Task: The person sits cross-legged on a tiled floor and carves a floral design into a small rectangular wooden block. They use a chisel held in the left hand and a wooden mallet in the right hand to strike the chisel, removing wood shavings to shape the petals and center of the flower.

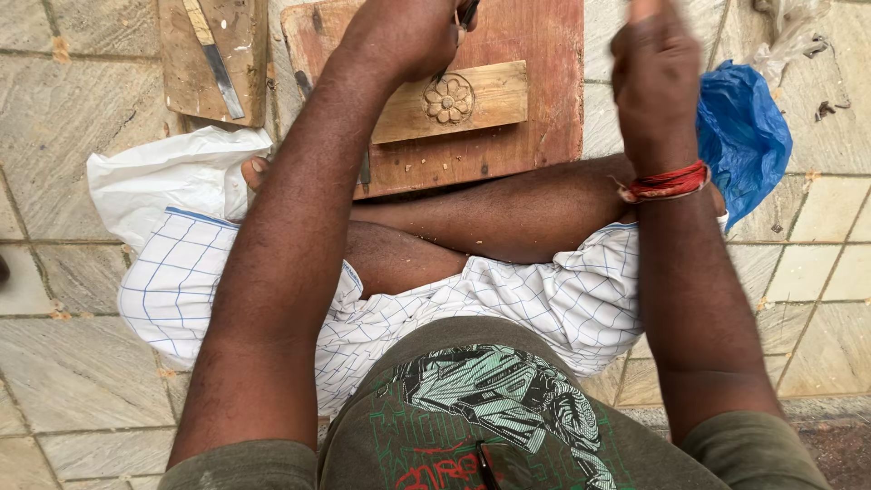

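Hands are working over a small pale wooden block with a carved flower [451, 100]. Left hand [404, 34] is clenched around a thin dark metal carving tool [466, 13], and this tool is pointing down toward the flower. Right hand [655, 77] is raised beside the block, blurred, with a red thread band [667, 181] on the wrist; I cannot tell if it is grasping anything. The carved block is lying on a reddish-brown wooden board [544, 109], which is resting on the crossed legs of the person. Another brown wooden plank [213, 54] with a flat metal chisel [213, 59] is lying on the stone tile floor [54, 136] at the left. A crumpled blue plastic bag [744, 136] is lying at the right.
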